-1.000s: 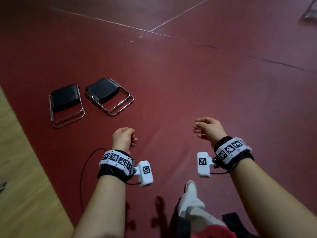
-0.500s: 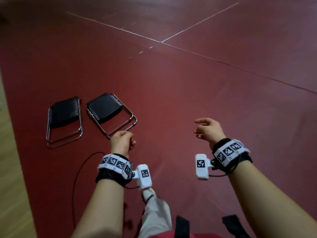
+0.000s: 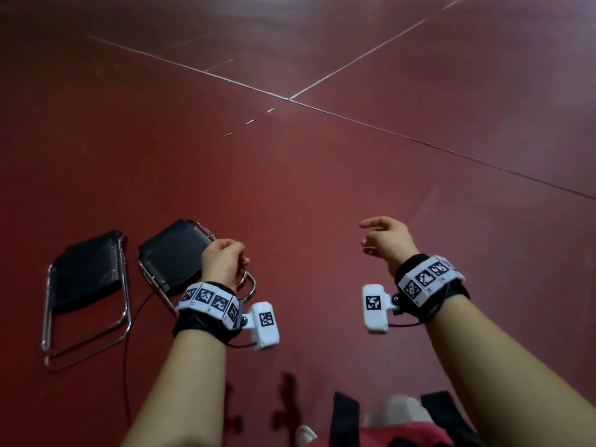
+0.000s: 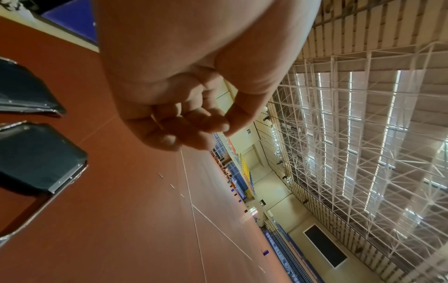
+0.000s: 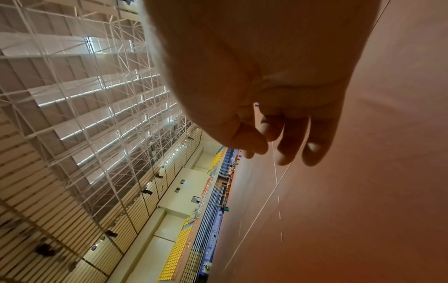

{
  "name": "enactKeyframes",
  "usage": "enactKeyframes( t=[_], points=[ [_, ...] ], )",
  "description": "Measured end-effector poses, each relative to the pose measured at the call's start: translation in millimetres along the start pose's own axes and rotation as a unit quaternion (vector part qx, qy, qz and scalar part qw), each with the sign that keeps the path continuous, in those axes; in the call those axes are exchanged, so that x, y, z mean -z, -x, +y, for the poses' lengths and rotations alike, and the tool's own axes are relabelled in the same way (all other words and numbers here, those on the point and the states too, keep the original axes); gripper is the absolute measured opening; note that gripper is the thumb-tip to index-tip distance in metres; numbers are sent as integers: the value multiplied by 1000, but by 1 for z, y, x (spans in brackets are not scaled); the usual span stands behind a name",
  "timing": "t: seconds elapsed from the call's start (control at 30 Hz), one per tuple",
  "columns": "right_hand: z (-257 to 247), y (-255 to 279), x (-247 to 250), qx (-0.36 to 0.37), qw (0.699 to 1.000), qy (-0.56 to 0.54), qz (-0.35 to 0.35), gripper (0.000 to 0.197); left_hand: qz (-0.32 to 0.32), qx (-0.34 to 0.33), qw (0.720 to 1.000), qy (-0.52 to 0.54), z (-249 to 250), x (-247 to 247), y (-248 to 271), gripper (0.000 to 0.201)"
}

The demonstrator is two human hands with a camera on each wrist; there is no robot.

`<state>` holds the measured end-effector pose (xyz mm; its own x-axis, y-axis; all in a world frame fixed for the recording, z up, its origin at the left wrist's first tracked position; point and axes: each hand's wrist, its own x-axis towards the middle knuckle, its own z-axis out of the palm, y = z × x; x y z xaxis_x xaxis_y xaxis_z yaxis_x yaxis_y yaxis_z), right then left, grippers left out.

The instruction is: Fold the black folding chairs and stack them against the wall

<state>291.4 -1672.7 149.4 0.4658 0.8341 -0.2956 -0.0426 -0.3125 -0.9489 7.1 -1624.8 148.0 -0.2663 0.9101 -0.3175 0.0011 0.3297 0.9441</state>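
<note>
Two black folding chairs lie folded flat on the red floor at the lower left of the head view, the left chair [image 3: 87, 272] beside the right chair [image 3: 174, 253], chrome frames pointing toward me. My left hand [image 3: 224, 261] is curled into a fist, holds nothing, and hangs in the air over the right chair's frame. The left wrist view shows that fist [image 4: 189, 130] with both chair seats [image 4: 36, 159] at its left edge. My right hand [image 3: 383, 240] floats over bare floor, far from the chairs, its fingers [image 5: 286, 149] loose and empty.
A thin black cable [image 3: 129, 333] runs across the floor by the chairs. White court lines [image 3: 290, 98] cross ahead. My shoe [image 3: 304, 435] and black straps [image 3: 345, 421] show at the bottom edge. Yellow and blue spectator seats [image 5: 174, 254] line the distant hall wall.
I have walked closer; the chairs slid down and nearer in the view, and my left fist now overlaps the right chair's frame. The hands' shapes barely changed.
</note>
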Motion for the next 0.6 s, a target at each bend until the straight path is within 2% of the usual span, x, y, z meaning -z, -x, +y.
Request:
enactKeyframes(
  t=[0.17, 0.33, 0.47, 0.6],
  points=[
    [-19, -111, -44, -30, 1000, 3, 4, 33, -17, 15, 1000, -14, 19, -41, -106, 20],
    [-57, -248, -101, -20, 999, 6, -41, 33, -3, -8, 1000, -8, 62, -95, -229, 20],
    [-103, -360, -151, -11, 995, 20, -94, 32, 51, -10, 999, 2, 102, -128, -323, 19],
    [-156, -448, -210, -1, 990, 27, -136, 32, 100, 5, 995, 19, 140, -141, -400, 21]
  ],
)
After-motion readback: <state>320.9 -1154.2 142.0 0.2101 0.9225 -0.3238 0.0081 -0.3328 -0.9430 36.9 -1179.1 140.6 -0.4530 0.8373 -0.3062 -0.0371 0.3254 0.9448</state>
